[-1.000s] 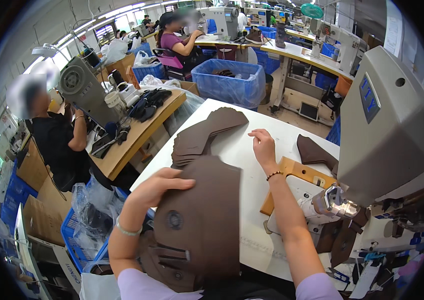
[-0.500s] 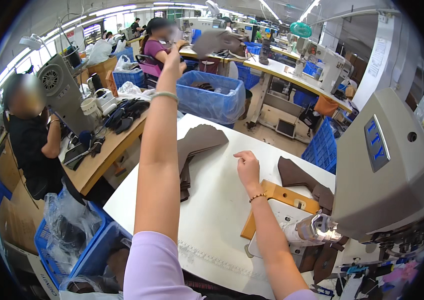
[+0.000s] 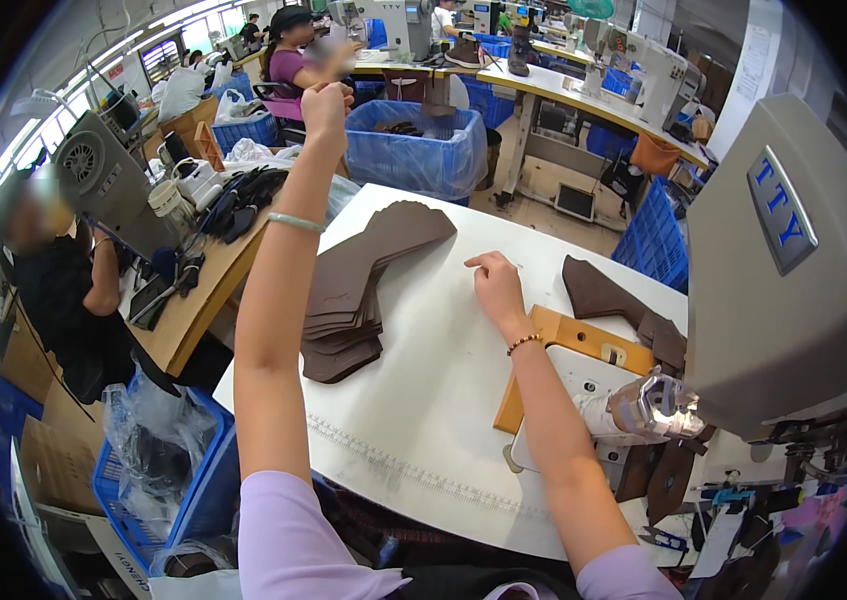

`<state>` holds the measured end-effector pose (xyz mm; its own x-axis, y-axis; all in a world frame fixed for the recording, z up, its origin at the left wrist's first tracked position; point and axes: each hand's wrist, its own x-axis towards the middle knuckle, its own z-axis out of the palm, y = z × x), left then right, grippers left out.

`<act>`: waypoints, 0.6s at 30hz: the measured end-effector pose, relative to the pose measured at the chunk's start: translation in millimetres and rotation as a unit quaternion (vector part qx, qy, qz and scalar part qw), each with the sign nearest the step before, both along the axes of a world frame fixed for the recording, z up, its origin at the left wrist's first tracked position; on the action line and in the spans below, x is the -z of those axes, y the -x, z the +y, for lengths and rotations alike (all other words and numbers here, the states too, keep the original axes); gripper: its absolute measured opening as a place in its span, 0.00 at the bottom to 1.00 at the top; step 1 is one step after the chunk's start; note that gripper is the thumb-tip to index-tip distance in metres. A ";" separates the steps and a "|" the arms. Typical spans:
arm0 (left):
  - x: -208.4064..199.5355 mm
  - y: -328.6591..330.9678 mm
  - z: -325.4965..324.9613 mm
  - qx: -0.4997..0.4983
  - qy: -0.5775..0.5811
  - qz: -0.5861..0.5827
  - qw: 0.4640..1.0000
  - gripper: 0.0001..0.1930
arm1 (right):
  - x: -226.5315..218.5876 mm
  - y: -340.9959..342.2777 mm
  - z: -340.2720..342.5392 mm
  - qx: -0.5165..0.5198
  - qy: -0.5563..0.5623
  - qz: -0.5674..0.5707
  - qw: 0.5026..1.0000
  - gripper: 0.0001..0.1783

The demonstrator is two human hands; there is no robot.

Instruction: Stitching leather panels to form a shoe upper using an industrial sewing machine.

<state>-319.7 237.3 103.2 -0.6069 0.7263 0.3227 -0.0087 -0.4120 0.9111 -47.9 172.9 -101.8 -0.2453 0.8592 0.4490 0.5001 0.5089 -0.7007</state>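
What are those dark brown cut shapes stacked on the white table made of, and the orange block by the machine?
The brown stack looks like leather or a leather-like sheet: matte, thin, flat, cleanly cut edges. The orange block seems wood or board, smooth-faced, with a thick pale edge; I can't tell which.

Layout at your worktable, head view.

Your left hand (image 3: 327,103) is raised high, well above and behind the stack of cut pieces (image 3: 359,290), which lies on the table (image 3: 424,420) left of centre. Your right hand (image 3: 497,285) rests on the table just right of that stack. Right of this hand lies the flat jig (image 3: 569,345), with a single cut piece (image 3: 612,300) behind it. The sewing machine (image 3: 779,270) stands at your far right. A bin (image 3: 419,150) sits beyond the table's far edge.
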 end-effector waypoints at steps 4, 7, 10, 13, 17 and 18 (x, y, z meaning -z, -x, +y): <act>3.6 -31.0 -47.0 -0.020 -0.058 0.023 0.998 0.17 | 0.5 -3.6 -1.4 0.011 0.009 -0.007 1.000 0.13; 12.8 -57.7 -88.2 -0.002 -0.079 0.079 0.994 0.17 | 0.5 -4.1 -2.0 0.007 0.016 -0.005 1.000 0.13; 26.4 -82.2 -125.5 0.006 -0.085 0.135 0.987 0.15 | 1.5 -4.4 -1.1 0.008 0.007 -0.005 1.000 0.13; 51.2 -102.0 -150.4 0.019 -0.091 0.170 0.981 0.13 | 3.8 -7.6 1.0 0.009 0.027 -0.007 1.000 0.13; 93.3 -140.4 -187.5 0.128 -0.066 0.140 0.980 0.11 | 3.7 -8.9 2.2 0.008 0.009 -0.008 1.000 0.13; 105.3 -145.9 -194.2 0.146 -0.076 0.172 0.971 0.10 | 4.2 -7.1 2.4 0.009 -0.002 -0.008 1.000 0.13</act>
<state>-173.8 43.1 -2.1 -0.2199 0.7796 0.5864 0.1493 -0.5671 0.8100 -40.8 175.3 -106.0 -0.2367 0.8616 0.4491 0.5211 0.5027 -0.6897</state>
